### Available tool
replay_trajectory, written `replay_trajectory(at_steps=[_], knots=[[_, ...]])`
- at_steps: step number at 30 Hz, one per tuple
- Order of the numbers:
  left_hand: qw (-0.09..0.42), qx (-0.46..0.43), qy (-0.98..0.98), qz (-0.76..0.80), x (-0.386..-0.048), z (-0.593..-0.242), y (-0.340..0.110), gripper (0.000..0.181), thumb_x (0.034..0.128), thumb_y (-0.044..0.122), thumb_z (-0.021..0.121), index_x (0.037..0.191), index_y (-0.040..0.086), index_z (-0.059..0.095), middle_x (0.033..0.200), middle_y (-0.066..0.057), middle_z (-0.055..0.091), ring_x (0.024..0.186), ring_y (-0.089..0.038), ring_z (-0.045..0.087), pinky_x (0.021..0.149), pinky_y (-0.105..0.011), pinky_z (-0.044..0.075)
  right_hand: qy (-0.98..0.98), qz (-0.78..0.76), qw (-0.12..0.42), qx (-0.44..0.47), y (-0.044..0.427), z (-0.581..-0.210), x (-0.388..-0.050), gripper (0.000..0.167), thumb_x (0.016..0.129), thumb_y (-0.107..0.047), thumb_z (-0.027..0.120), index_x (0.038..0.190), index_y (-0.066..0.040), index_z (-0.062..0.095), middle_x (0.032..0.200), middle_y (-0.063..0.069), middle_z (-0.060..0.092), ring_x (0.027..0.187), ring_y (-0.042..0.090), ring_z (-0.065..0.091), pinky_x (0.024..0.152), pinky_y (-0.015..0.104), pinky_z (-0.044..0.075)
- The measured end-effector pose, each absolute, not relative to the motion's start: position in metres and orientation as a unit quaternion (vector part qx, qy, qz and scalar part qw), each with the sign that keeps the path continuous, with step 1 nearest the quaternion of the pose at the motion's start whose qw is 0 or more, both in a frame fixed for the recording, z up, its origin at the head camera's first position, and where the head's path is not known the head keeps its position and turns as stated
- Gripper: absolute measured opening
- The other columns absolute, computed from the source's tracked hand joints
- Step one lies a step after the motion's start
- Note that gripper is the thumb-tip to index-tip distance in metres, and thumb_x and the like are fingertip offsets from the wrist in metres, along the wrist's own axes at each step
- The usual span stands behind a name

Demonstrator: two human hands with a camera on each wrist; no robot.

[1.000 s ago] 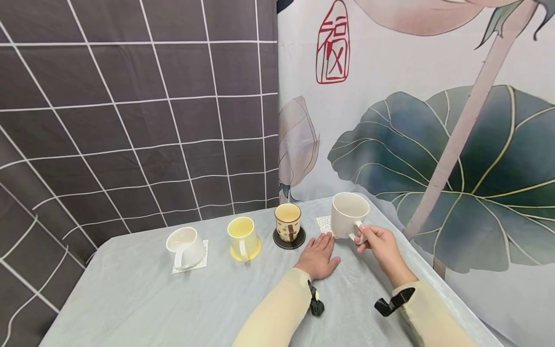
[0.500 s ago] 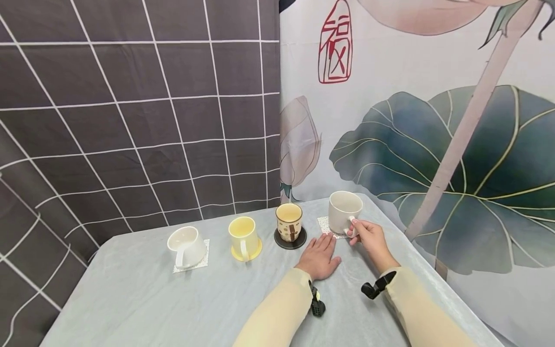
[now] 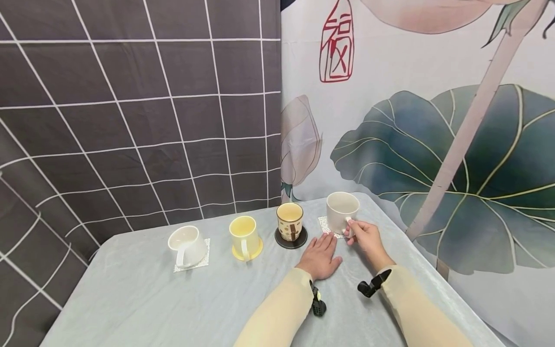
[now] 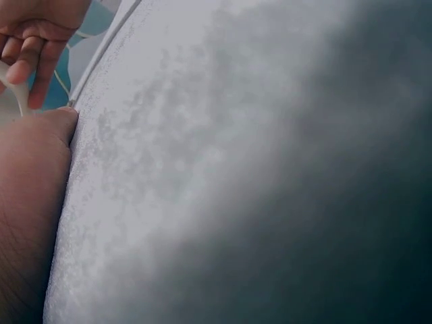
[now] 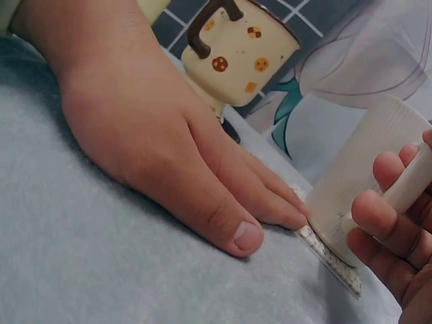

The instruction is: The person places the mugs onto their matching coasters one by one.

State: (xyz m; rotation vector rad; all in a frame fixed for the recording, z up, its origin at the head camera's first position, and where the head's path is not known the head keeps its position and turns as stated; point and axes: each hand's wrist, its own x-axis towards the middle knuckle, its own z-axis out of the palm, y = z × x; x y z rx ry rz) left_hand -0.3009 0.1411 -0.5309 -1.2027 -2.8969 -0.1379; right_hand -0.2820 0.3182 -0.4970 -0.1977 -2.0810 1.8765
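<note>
By its handle, my right hand grips a large off-white mug at the right end of a row of mugs. The mug stands over a speckled square coaster; in the right wrist view its base meets the coaster. My left hand lies flat with straight fingers, its fingertips at the coaster's near edge. In the right wrist view the left hand rests on the cloth, thumb toward the camera. The left wrist view has the right hand's fingers by the pale handle.
Left of my hands stand a cookie-patterned mug on a dark round coaster, a yellow mug on a yellow coaster, and a white mug on a square coaster. A grey cloth covers the table.
My right hand has brought the off-white mug left and slightly down over the speckled coaster. The left hand has stayed flat in place.
</note>
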Motion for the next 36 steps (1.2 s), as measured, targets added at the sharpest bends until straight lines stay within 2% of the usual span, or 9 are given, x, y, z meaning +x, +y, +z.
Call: replay_trajectory(at_steps=[8,15,23,26,31,36], knots=[[-0.004,-0.385,-0.922,-0.045,-0.302,-0.534,0.143,0.068,0.1066,0.055,0.026,0.162,0.017,0.021,0.169,0.004,0.014,0.155,-0.013,0.012,0.126,-0.035,0.014,-0.755,0.628,0.161,-0.096,0.314,-0.499,-0.282,0.039,0.104,-0.025,0.058,0.082,0.006,0.066,0.069,-0.003,0.066,0.051,0.01,0.06,0.057,0.023,0.052],[0.015,-0.38,-0.924,-0.041,-0.302,-0.534,0.139,0.068,0.1062,0.055,0.027,0.162,0.016,0.025,0.169,0.003,0.017,0.154,-0.013,0.015,0.125,-0.036,0.017,-0.737,0.649,0.158,-0.099,0.306,-0.496,-0.282,0.04,0.105,-0.026,0.057,0.088,0.01,0.066,0.071,-0.001,0.066,0.052,0.01,0.06,0.057,0.022,0.053],[0.011,-0.375,-0.926,-0.047,-0.3,-0.53,0.134,0.067,0.1065,0.054,0.028,0.161,0.015,0.026,0.169,0.001,0.019,0.154,-0.015,0.016,0.125,-0.037,0.017,-0.719,0.67,0.153,-0.104,0.297,-0.493,-0.282,0.04,0.105,-0.024,0.056,0.092,0.012,0.064,0.076,0.004,0.069,0.056,0.01,0.062,0.058,0.022,0.056],[0.003,-0.37,-0.928,-0.044,-0.299,-0.529,0.132,0.067,0.1066,0.053,0.028,0.161,0.014,0.026,0.169,0.001,0.018,0.154,-0.015,0.015,0.125,-0.036,0.017,-0.721,0.671,0.139,-0.104,0.296,-0.491,-0.281,0.042,0.105,-0.026,0.058,0.099,0.015,0.064,0.078,0.004,0.071,0.056,0.01,0.063,0.06,0.023,0.057],[-0.013,-0.362,-0.931,-0.05,-0.297,-0.523,0.131,0.068,0.1057,0.053,0.035,0.16,0.013,0.028,0.168,0.0,0.021,0.154,-0.015,0.018,0.124,-0.034,0.019,-0.744,0.647,0.13,-0.11,0.301,-0.488,-0.282,0.044,0.103,-0.03,0.06,0.104,0.014,0.065,0.078,-0.001,0.068,0.055,0.008,0.064,0.059,0.022,0.057],[-0.008,-0.386,-0.92,-0.071,-0.289,-0.51,0.129,0.066,0.1037,0.047,0.047,0.156,0.008,0.037,0.162,-0.005,0.035,0.15,-0.017,0.031,0.121,-0.027,0.026,-0.789,0.587,0.128,-0.129,0.314,-0.478,-0.277,0.049,0.103,-0.037,0.06,0.108,0.011,0.065,0.084,0.001,0.064,0.058,0.006,0.065,0.06,0.02,0.057]])
